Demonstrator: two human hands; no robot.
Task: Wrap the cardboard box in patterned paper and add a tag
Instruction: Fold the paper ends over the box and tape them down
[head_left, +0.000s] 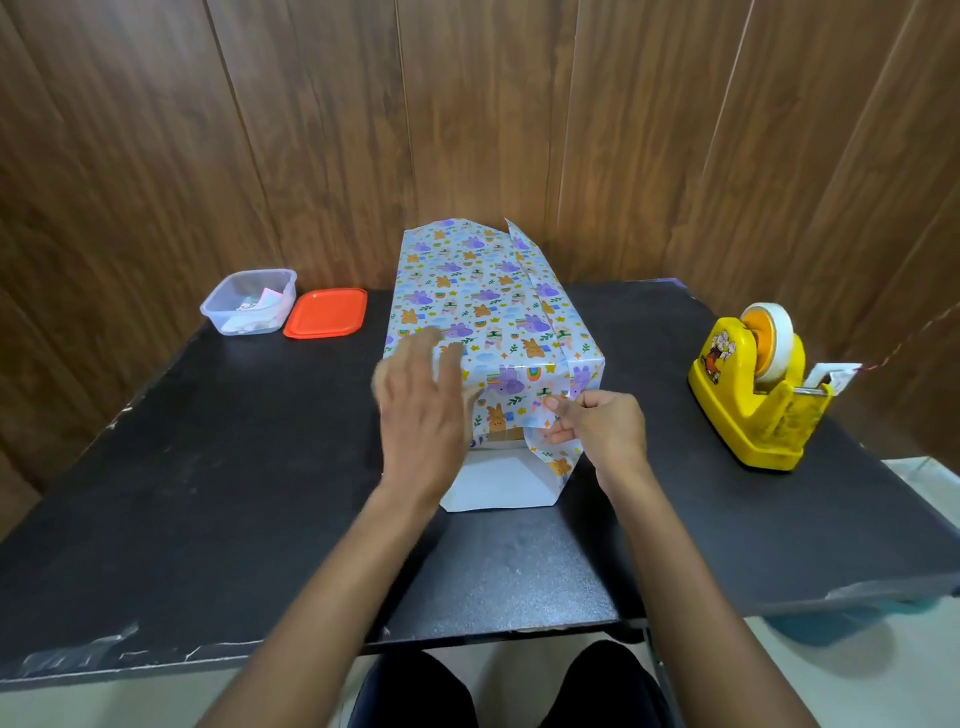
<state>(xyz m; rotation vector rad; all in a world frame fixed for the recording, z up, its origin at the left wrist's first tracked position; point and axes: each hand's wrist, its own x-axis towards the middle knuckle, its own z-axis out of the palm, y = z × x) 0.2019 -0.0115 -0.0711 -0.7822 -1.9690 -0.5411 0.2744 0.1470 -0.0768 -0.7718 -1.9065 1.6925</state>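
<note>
1. Cardboard box (506, 435) sits mid-table on the black table (208, 467), long axis running away from the camera. Mostly covered; only a thin brown strip shows at the near end, under the folded-down paper.
2. Patterned paper (478, 301) covers top and sides. Near end is half closed: top flap folded down, bottom flap (498, 486) lying flat on the table, white side up. Far end has a loose corner sticking up.
3. Right hand (597, 426): thumb and fingers pinched on the right side flap at the near end, holding it against the box corner.
4. Left hand (421, 410): fingers spread wide, gripping nothing, motion-blurred, at the box's near left corner. Contact with the paper: cannot tell.
5. Yellow tape dispenser (753, 395) well to the right of the box, a tape end hanging off its cutter.
6. Clear plastic container (249, 301) at far left with paper bits inside; its orange lid (325, 313) lies flat just beside it.
</note>
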